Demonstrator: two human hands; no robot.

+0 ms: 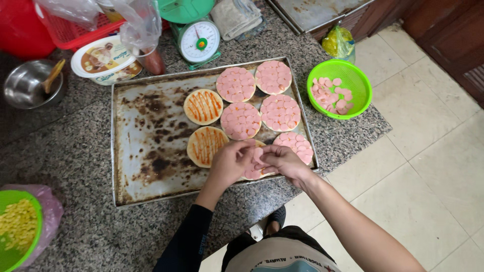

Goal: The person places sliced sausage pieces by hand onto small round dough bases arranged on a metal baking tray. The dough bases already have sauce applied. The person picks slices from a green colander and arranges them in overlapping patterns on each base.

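The baking tray (151, 151) is dull metal, its bed stained brown and scorched, and it lies on a speckled grey granite counter (75, 161) with a slight polish. At the counter's right edge stands a glossy green plastic basket (359, 75); at its left edge, a shiny steel bowl (20, 90). The sausage slices (241, 121) look smooth, pink and moist.

A round white tub (107, 60) with a cream and brown pictured lid label stands on the granite counter (70, 156), just behind the far left corner of the baking tray (146, 151). Clear plastic bags (136, 22) hang over it. A yellow-green bag (338, 43) lies beyond the green colander (364, 80). The kitchen scale (197, 40) shows a white round dial on a green body
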